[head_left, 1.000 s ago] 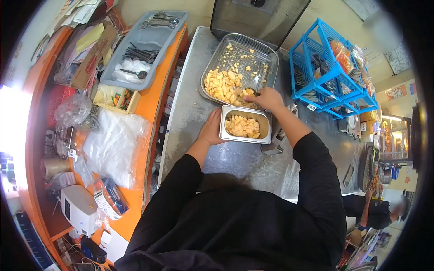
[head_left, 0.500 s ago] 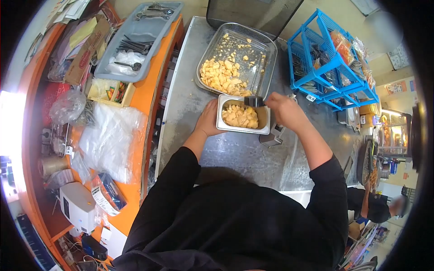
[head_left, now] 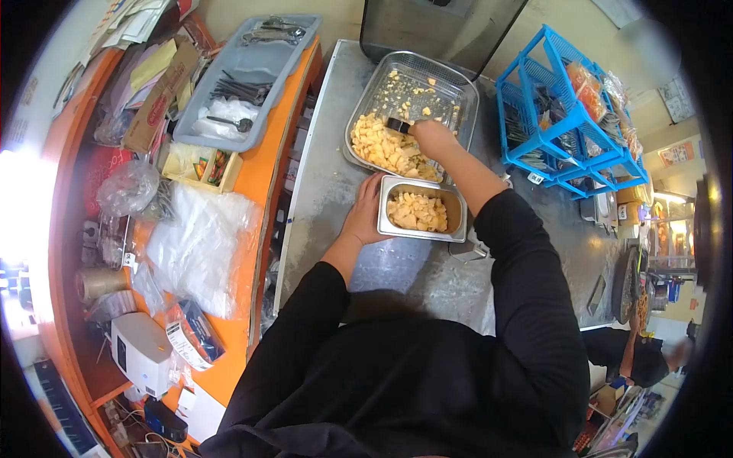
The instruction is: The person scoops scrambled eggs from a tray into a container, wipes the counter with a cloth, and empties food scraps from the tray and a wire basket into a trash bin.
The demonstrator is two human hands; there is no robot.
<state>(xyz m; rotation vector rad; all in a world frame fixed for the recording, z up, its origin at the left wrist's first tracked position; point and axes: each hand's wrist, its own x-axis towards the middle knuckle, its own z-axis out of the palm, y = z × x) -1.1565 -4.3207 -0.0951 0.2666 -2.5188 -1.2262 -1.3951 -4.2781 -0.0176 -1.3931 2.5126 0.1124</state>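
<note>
My left hand (head_left: pixel 364 217) grips the left side of a small, deep steel pan (head_left: pixel 459 220). Pale yellow chunks of food (head_left: pixel 417 211) fill part of that pan. Just beyond it lies a large wire-mesh tray (head_left: pixel 467 85), with more yellow chunks (head_left: pixel 376 143) heaped toward its near left and crumbs scattered farther back. My right hand (head_left: pixel 434 140) is closed around the handle of a black scoop (head_left: pixel 398 125), which is over the heap in the tray. My forearm passes above the pan's right rear corner. Whether the scoop contains anything cannot be seen.
A blue tiered rack (head_left: pixel 569 126) with packets stands right on the metal table (head_left: pixel 321 206). At left, an orange counter (head_left: pixel 229 336) carries a grey bin (head_left: pixel 286 69) of utensils and clear plastic bags (head_left: pixel 200 244). Another person (head_left: pixel 630 353) is at far right.
My right hand has moved the scoop from above the steel pan forward and left over the tray's heap. My left hand stays on the pan. The whole view has shifted slightly.
</note>
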